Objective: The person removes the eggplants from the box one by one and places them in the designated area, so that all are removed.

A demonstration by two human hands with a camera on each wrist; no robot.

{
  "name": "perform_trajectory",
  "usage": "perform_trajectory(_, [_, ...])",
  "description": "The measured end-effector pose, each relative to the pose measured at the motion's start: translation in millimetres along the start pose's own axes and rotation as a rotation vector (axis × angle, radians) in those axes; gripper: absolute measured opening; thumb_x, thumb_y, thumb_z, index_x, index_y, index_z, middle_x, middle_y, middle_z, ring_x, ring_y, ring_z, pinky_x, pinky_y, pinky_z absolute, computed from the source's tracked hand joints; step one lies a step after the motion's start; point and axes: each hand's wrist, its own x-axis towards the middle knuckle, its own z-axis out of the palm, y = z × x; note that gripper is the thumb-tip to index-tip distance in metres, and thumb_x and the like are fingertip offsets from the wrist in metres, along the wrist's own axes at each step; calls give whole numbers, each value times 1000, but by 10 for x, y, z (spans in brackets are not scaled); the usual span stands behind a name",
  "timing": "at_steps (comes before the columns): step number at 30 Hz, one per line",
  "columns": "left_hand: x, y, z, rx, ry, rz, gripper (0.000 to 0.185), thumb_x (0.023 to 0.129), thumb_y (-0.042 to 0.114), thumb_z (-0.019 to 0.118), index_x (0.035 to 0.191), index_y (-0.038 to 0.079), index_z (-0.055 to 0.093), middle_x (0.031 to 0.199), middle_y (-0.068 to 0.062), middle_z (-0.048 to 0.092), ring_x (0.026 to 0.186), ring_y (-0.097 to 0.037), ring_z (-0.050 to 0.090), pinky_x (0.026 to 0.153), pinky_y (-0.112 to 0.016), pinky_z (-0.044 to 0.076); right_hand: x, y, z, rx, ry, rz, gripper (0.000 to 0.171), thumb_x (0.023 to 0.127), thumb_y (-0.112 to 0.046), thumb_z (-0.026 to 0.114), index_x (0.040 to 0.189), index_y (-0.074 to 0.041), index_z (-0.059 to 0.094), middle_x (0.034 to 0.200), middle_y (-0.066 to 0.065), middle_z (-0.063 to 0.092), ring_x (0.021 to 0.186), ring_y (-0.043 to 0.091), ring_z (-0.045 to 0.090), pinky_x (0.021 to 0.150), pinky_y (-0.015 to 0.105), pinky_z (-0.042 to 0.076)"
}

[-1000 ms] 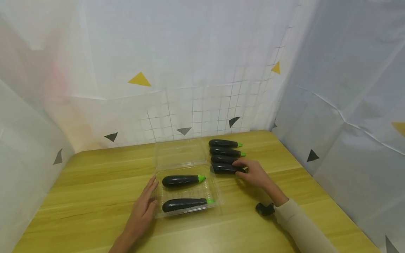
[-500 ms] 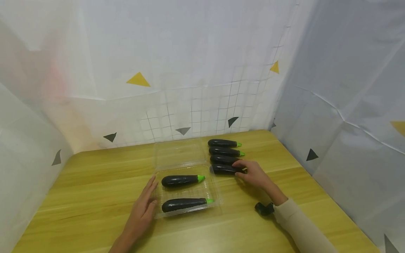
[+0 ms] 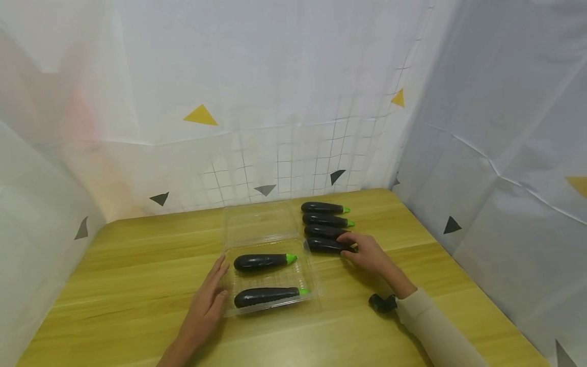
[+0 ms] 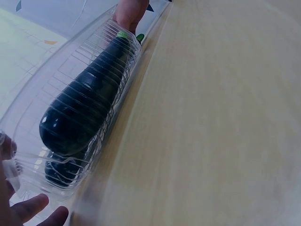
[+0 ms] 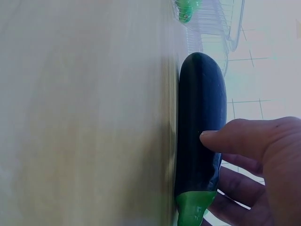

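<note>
A clear plastic clamshell container point(image 3: 270, 279) lies with its lid folded back, holding two dark eggplants with green stems: one toward the back point(image 3: 261, 262) and one toward the front point(image 3: 267, 296). My left hand point(image 3: 205, 308) rests along the container's left side, fingers mostly straight; the left wrist view shows its fingertips beside the plastic wall. To the right of the container, several more eggplants lie in a row. My right hand point(image 3: 367, 252) pinches the nearest of them, a dark eggplant point(image 5: 200, 117), thumb on the near side and fingers behind. That eggplant still lies on the table.
Behind the container, its clear lid point(image 3: 261, 223) lies flat. Eggplants point(image 3: 323, 207) sit near the table's back edge. A black object point(image 3: 381, 304) is at my right wrist. White sheets point(image 3: 293, 102) stand around the wooden table point(image 3: 114, 285).
Almost nothing differs. The head view has shifted very slightly; both hands and the eggplants keep their places.
</note>
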Motion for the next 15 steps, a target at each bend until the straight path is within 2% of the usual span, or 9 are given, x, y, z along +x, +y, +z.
perform_trajectory(8, [11,0,-2,0,11,19,59,92,-14,55,150,-11,45,163,-24,33,147,-43,32,119,-17,17,6,-20,-7,11,45,-8,30,92,-5,77,121,-2,72,117,11,73,105,32,69,83,49,59])
perform_trajectory(15, [0,-20,7,4,1,8,59,93,-13,54,151,-10,45,164,-23,32,147,-42,32,119,-16,17,-10,-23,-11,9,47,-16,29,91,-3,78,120,-1,73,116,11,73,105,32,69,83,48,59])
